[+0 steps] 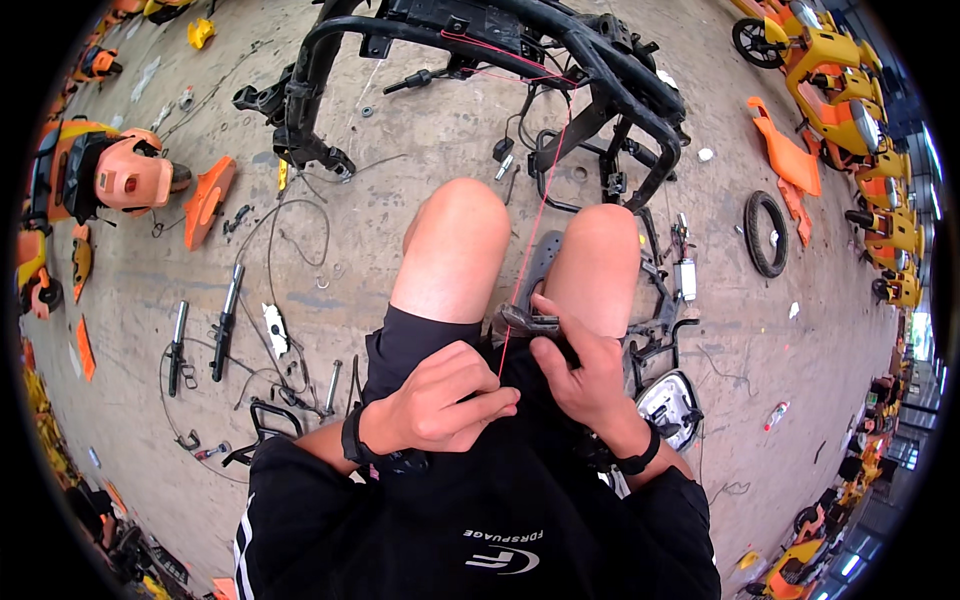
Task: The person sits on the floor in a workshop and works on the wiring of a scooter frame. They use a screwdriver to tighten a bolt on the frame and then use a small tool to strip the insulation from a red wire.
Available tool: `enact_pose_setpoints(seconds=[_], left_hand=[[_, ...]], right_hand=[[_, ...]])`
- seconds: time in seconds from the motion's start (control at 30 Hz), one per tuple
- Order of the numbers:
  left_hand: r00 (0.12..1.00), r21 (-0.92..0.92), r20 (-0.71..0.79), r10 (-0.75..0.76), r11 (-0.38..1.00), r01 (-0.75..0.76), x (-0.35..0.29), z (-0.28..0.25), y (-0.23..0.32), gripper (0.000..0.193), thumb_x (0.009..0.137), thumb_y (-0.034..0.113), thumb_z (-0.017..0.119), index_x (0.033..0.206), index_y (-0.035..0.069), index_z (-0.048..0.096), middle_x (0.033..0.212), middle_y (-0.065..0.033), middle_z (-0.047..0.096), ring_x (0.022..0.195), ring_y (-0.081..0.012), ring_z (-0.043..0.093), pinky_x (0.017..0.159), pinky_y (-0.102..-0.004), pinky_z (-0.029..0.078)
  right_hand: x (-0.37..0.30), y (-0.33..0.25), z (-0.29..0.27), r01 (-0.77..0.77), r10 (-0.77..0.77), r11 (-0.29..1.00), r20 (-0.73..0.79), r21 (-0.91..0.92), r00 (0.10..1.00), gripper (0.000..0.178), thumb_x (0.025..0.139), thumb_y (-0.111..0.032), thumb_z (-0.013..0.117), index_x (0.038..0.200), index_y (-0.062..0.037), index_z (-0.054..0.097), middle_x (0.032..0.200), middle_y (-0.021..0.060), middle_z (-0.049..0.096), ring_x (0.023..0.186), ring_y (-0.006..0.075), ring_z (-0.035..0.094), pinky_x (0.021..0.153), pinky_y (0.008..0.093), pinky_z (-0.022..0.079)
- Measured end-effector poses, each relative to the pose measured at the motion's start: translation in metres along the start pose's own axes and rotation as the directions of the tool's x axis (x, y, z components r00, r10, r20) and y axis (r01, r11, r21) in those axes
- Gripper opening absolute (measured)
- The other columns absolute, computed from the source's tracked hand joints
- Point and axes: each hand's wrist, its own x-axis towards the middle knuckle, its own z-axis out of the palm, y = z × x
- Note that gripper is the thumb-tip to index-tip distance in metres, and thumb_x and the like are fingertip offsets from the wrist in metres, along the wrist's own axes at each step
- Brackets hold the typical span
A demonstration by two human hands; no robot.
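The left hand (450, 400) pinches a red cord (543, 205) that stretches far to a black frame (585, 50). To its right, the right hand (588, 375) curls its fingers around what seems a dark tool (532, 322). White lettering (505, 550) marks the black shirt (390, 530).

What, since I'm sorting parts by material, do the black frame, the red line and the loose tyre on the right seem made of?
Black frame: probably painted or coated metal; highlights run along its rigid tubes.
Red line: bright, drawn straight; cord or coated wire, too thin to tell.
Loose tyre: most likely rubber, from its dull black ring.
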Motion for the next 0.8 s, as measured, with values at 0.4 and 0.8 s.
enact_pose_setpoints(seconds=[0.4, 0.8], left_hand=[[1.0, 0.008, -0.004, 0.0, 1.0, 0.0, -0.001, -0.002, -0.001, 0.032, 0.061, -0.002, 0.079, 0.092, -0.003, 0.068, 0.072, -0.0048, 0.053, 0.061, -0.0199, 0.053, 0.055, -0.0311, 0.039], [0.998, 0.002, 0.065, 0.017, 1.0, -0.017, -0.005, 0.002, -0.004, 0.037, 0.066, 0.001, 0.08, 0.101, -0.002, 0.068, 0.067, -0.0029, 0.051, 0.057, -0.0191, 0.048, 0.053, -0.0298, 0.037]], right_hand=[[-0.001, 0.012, 0.002, 0.095, -0.096, 0.995, -0.033, -0.033, 0.995, 0.049, 0.082, -0.008, 0.073, 0.129, -0.0062, 0.059, 0.055, 0.0095, 0.054, 0.043, 0.023, 0.051, 0.046, 0.0329, 0.041], [-0.01, 0.014, -0.001, 0.186, -0.207, 0.959, -0.082, -0.213, 0.975, 0.047, 0.077, -0.007, 0.075, 0.123, -0.0052, 0.063, 0.057, 0.0072, 0.053, 0.045, 0.0219, 0.052, 0.046, 0.0349, 0.041]])
